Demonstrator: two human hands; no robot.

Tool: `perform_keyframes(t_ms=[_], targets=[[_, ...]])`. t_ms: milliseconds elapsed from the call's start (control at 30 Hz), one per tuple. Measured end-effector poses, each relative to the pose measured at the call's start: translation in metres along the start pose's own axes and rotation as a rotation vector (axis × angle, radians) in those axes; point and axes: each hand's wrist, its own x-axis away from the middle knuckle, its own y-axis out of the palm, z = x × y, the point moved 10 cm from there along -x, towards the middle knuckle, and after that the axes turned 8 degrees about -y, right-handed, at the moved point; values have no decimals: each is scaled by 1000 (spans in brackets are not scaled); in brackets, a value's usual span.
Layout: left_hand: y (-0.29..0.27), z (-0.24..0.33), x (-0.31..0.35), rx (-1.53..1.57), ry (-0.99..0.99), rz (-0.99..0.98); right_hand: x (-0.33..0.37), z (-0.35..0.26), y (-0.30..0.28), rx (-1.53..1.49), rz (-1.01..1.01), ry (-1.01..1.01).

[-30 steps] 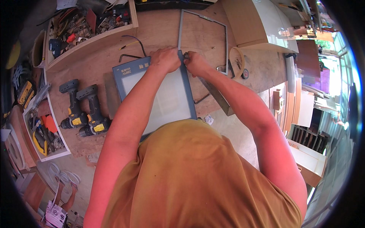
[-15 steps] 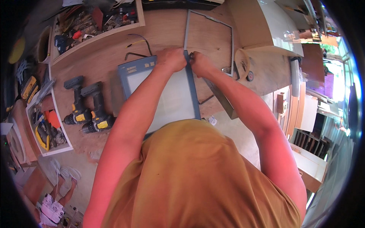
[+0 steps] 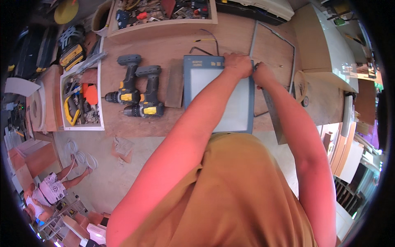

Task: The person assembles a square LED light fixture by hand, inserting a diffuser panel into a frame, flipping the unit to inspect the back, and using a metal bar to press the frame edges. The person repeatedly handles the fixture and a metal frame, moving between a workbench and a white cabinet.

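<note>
A dark blue-framed panel [image 3: 187, 88] with a pale, glossy centre lies flat on the wooden bench, its near edge against my shirt. My left hand [image 3: 238, 66] is closed over the panel's far right corner. Just right of that corner, my right hand [image 3: 264, 76] is curled around a small dark thing whose kind is hidden by the fingers. A long grey bar [image 3: 272, 109] slants under my right forearm. Beyond my hands lies a thin grey metal frame [image 3: 293, 57]. An L-shaped hex key [image 3: 199, 49] and a thin cable [image 3: 210, 40] rest past the panel's far edge.
Two cordless drills [image 3: 151, 90] lie left of the panel, beside a flat wooden piece [image 3: 175, 84]. A white-edged tray [image 3: 101, 111] holds hand tools. A wooden tray [image 3: 164, 25] of loose parts stands behind. Right are a tape roll [image 3: 300, 84] and a cabinet box [image 3: 317, 39]. A person is at lower left.
The view has swung left, so the bench and panel appear further right. Both hands stay at the panel's far right corner, with the fingers still closed.
</note>
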Motion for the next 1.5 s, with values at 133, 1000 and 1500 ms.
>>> perform_keyframes(t_ms=[133,1000,1500], targets=[[4,0,0,39,-3,8,8,-3,-27,51,153,-99],[58,-203,289,455,-662,126,-16,121,-38,-839,200,-95],[83,-201,319,997,-944,414,-81,117,-48,-432,352,-276]])
